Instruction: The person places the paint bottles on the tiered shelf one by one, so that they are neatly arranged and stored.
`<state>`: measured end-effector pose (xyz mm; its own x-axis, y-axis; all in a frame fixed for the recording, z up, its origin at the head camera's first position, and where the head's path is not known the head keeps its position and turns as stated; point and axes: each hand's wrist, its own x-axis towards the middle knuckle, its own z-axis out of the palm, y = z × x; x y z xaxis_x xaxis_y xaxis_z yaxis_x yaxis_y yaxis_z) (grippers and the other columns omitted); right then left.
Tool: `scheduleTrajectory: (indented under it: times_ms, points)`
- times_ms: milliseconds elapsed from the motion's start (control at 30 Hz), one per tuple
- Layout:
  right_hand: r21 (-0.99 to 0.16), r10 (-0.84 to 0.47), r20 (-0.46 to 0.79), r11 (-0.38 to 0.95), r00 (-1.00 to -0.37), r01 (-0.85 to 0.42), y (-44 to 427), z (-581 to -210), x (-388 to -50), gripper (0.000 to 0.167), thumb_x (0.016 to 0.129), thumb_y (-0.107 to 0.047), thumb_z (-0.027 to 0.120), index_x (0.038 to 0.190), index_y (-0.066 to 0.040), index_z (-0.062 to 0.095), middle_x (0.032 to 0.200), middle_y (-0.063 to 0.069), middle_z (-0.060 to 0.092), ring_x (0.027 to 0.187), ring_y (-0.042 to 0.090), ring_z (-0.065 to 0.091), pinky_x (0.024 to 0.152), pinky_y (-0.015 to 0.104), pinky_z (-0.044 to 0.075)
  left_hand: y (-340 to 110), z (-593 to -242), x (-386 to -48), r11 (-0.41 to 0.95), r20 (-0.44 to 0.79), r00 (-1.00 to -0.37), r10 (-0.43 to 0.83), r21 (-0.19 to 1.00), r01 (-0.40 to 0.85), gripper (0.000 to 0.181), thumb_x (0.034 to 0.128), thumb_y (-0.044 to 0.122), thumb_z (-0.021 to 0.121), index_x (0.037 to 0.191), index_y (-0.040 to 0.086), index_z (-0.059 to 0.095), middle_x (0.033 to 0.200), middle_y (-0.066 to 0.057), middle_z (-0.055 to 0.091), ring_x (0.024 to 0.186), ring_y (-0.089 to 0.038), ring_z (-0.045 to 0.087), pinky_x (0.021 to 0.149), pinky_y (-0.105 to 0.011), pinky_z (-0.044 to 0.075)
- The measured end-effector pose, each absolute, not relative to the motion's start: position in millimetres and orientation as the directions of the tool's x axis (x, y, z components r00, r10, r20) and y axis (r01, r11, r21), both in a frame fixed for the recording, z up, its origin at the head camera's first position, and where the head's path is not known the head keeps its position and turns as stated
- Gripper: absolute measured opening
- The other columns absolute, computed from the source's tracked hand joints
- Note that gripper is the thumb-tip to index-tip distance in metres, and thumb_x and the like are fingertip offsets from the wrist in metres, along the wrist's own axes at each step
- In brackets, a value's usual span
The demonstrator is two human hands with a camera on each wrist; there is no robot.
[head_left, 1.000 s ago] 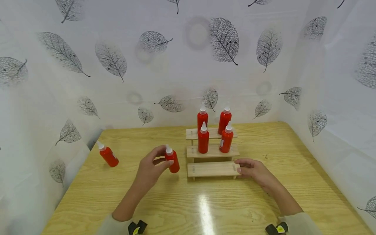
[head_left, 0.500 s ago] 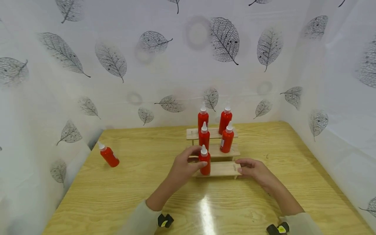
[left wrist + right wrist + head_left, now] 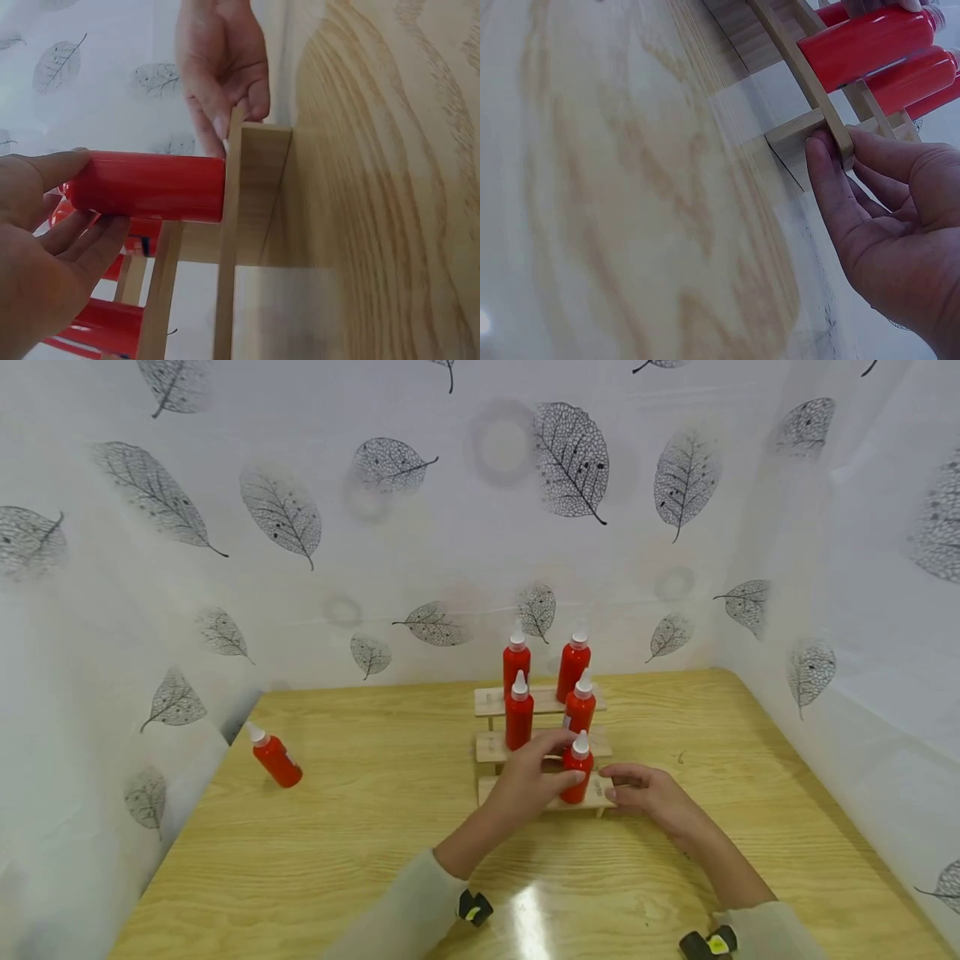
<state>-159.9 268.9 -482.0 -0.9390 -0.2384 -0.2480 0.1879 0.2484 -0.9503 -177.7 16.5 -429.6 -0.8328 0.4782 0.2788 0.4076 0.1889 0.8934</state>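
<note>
My left hand (image 3: 528, 778) grips a red squeeze bottle (image 3: 577, 774) with a white nozzle cap, upright at the right part of the lowest step of a wooden three-step rack (image 3: 491, 787). In the left wrist view the base of that bottle (image 3: 161, 186) meets the step's board, or nearly so. My right hand (image 3: 656, 799) pinches the right end of the same step between thumb and fingers, plain in the right wrist view at the board's edge (image 3: 838, 124). On the middle step stand two like bottles, a left one (image 3: 519, 720) and a right one (image 3: 578, 708), partly hidden.
Two more red bottles, one on the left (image 3: 516, 664) and one on the right (image 3: 573, 668), stand on the top step. A single red bottle (image 3: 277, 760) is at the far left of the wooden table (image 3: 337, 860). A leaf-patterned curtain (image 3: 450, 527) encloses the back and sides.
My left hand has carried the bottle rightward from beside the rack, over the left of the lowest step, to its right part. My right hand has stayed at the step's end.
</note>
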Motion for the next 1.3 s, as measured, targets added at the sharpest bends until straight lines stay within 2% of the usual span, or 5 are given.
scheduleTrajectory:
  times_ms: [233, 633, 967, 1100, 1300]
  points:
    - [-0.946, -0.227, -0.251, 0.264, -0.941, 0.189, 267.0, -481.2, -160.0, 0.054, 0.097, -0.028, 0.067, 0.141, -0.001, 0.053, 0.144, 0.022, 0.05, 0.121, 0.03, 0.058, 0.096, 0.036, 0.058, 24.3, -431.1, -177.8, 0.217, 0.275, -0.825, 0.493, 0.88, 0.422, 0.044, 0.094, 0.013, 0.072, 0.136, 0.02, 0.058, 0.129, 0.006, 0.061, 0.115, -0.008, 0.06, 0.098, -0.025, 0.054]
    - [-0.951, -0.238, -0.244, 0.251, -0.94, 0.183, 264.8, -480.8, -161.1, 0.052, 0.097, -0.024, 0.067, 0.14, 0.001, 0.053, 0.141, 0.022, 0.052, 0.116, 0.028, 0.059, 0.093, 0.036, 0.059, 7.7, -424.4, -173.1, 0.261, 0.264, -0.842, 0.47, 0.87, 0.418, 0.055, 0.0934, 0.02, 0.073, 0.144, 0.021, 0.052, 0.138, 0.003, 0.058, 0.123, -0.015, 0.058, 0.1, -0.028, 0.054]
    - [-0.944, -0.23, -0.254, 0.272, -0.939, 0.189, 266.1, -483.3, -162.9, 0.052, 0.096, -0.026, 0.068, 0.14, -0.001, 0.054, 0.14, 0.02, 0.055, 0.116, 0.027, 0.06, 0.094, 0.035, 0.058, -68.7, -418.7, -165.0, 0.305, 0.386, -0.858, 0.34, 0.817, 0.489, 0.054, 0.0935, 0.017, 0.073, 0.143, 0.01, 0.053, 0.136, -0.013, 0.06, 0.121, -0.03, 0.061, 0.101, -0.039, 0.054]
    - [-0.945, -0.24, -0.25, 0.272, -0.938, 0.182, 268.4, -484.0, -162.8, 0.054, 0.096, -0.027, 0.069, 0.141, -0.001, 0.052, 0.14, 0.02, 0.054, 0.116, 0.028, 0.061, 0.095, 0.036, 0.058, -110.0, -424.0, -163.0, 0.333, 0.43, -0.869, 0.246, 0.804, 0.492, 0.052, 0.0938, 0.017, 0.073, 0.142, 0.014, 0.055, 0.134, -0.008, 0.062, 0.12, -0.024, 0.061, 0.101, -0.04, 0.054]
    - [-0.958, -0.264, -0.239, 0.224, -0.934, 0.181, 271.3, -483.8, -161.1, 0.054, 0.096, -0.021, 0.069, 0.141, 0.003, 0.05, 0.127, 0.018, 0.06, 0.105, 0.025, 0.066, 0.09, 0.036, 0.06, -170.0, -427.9, -158.3, 0.417, 0.346, -0.936, 0.07, 0.842, 0.342, 0.05, 0.0955, 0.025, 0.071, 0.142, 0.017, 0.055, 0.136, -0.002, 0.061, 0.123, -0.024, 0.059, 0.104, -0.044, 0.052]
